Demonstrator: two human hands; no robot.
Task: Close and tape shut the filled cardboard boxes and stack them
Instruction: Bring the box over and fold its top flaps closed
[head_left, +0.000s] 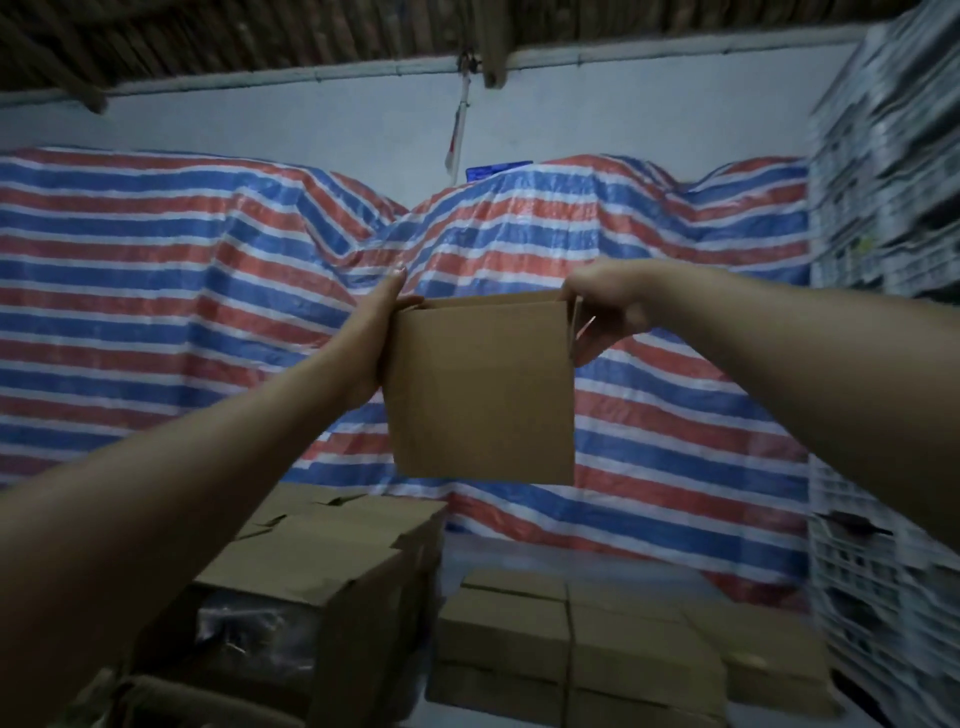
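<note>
A small plain cardboard box (480, 395) is held up in the air at arm's length, its flat side facing me. My left hand (376, 338) presses flat against its left side, fingers reaching past the top edge. My right hand (605, 306) grips the top right corner, fingers pinched around a flap edge. Whether the top flaps are fully shut cannot be told from here. Below, a low stack of small closed boxes (571, 639) sits on the floor at the centre right.
A larger open cardboard box (332, 561) with clear plastic showing inside stands at the lower left. A red, white and blue striped tarp (182, 291) covers a tall pile behind. Stacked white plastic crates (883, 208) rise along the right edge.
</note>
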